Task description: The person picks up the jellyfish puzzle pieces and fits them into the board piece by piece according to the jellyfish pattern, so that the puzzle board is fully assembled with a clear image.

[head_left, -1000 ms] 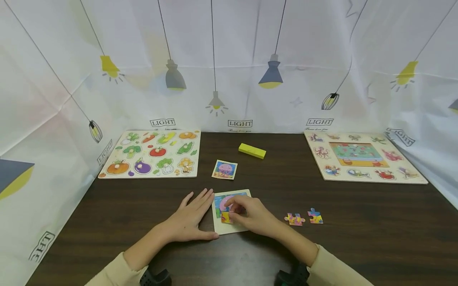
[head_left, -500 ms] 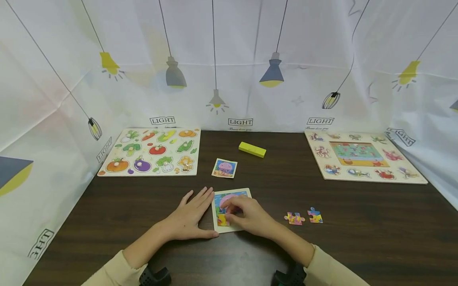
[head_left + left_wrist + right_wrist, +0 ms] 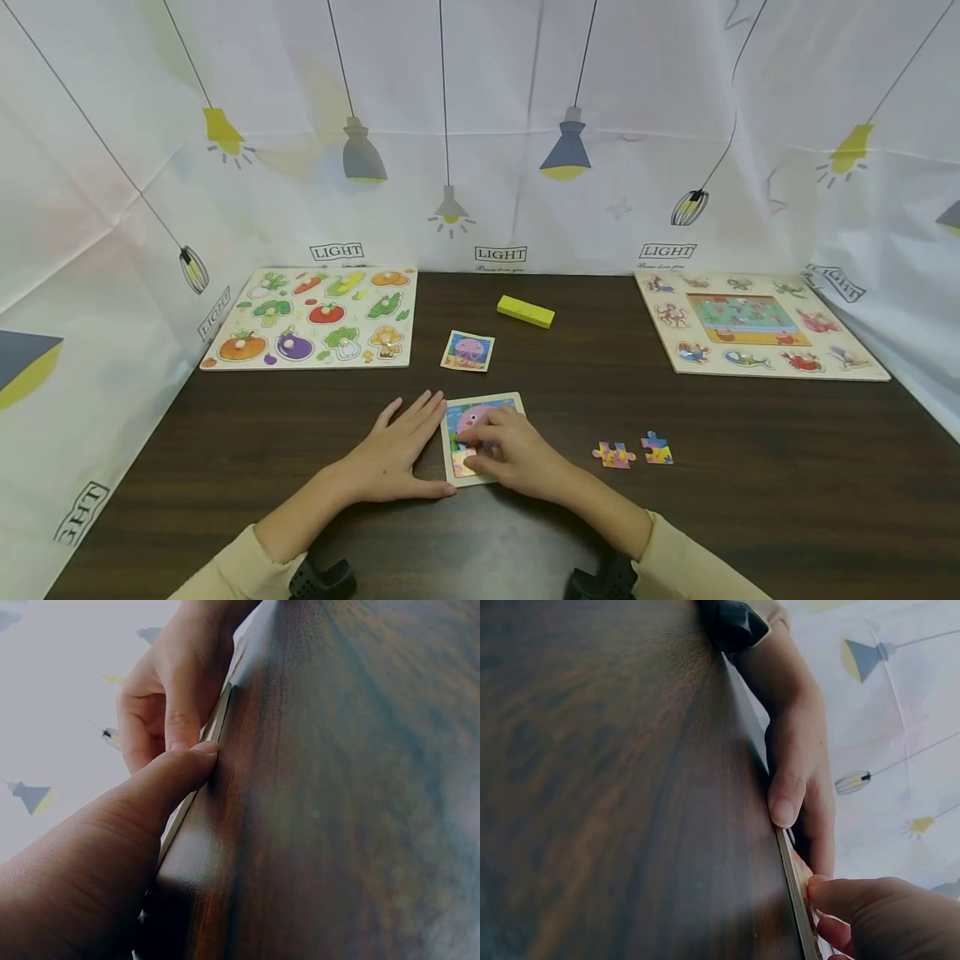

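Note:
In the head view, a small cream-framed puzzle board [image 3: 447, 479] with a pink and blue sea picture lies in front of the person. My left hand [image 3: 397, 454] rests spread along its left side, the thumb at the lower left corner; the left wrist view shows that thumb [image 3: 196, 754] right at the board's edge. Over the board, my right hand [image 3: 513, 454] has its thumb and curled fingers at a yellow-orange puzzle piece [image 3: 462, 461] in the lower left of the frame. In the right wrist view, the thumb tip meets this piece, slightly raised. The right hand hides the board's right half.
Two loose puzzle pieces, one pink-yellow [image 3: 614, 455] and one blue-yellow [image 3: 657, 448], lie to the right. Behind the board are a jellyfish picture card [image 3: 468, 351] and a yellow block [image 3: 526, 312]. A vegetable puzzle board [image 3: 307, 318] stands back left, a sea-animal board [image 3: 757, 325] back right.
The right hand has shifted slightly left and towards the person, bringing the yellow-orange puzzle piece into the board's lower left corner. The left hand has stayed in place.

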Demonstrator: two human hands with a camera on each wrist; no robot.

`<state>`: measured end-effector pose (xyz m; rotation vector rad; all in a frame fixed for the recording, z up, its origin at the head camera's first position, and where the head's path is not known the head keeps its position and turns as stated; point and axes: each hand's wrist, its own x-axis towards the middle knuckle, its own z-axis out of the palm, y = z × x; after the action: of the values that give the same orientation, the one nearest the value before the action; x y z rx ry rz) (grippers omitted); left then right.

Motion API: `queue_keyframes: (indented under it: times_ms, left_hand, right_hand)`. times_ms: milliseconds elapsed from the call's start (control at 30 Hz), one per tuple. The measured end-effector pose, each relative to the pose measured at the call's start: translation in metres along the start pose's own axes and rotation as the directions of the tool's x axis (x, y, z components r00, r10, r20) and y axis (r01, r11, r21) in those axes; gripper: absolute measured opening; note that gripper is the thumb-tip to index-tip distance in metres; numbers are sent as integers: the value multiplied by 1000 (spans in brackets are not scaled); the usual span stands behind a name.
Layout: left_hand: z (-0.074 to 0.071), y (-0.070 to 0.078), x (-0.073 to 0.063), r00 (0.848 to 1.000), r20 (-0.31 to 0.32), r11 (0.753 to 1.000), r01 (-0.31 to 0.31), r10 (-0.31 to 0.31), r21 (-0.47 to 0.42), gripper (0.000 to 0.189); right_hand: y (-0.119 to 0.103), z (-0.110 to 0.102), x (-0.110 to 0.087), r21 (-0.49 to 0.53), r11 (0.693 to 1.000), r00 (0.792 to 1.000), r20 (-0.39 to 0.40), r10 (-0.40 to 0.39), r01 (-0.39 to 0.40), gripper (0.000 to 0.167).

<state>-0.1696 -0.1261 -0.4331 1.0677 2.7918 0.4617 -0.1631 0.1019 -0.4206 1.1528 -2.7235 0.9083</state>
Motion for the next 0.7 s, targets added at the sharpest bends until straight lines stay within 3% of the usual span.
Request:
queue_keyframes:
  times_ms: [533, 700]
  left_hand:
    - [2, -1, 0, 1000, -8, 1000, -8, 8, -5, 105]
    - [1, 0, 0, 1000, -7, 1000, -5, 5, 2, 106]
  right_hand:
    - [5, 5, -1, -81, 993, 994, -58, -90, 86, 31]
    - [3, 7, -1, -91, 993, 993, -78, -83, 76, 32]
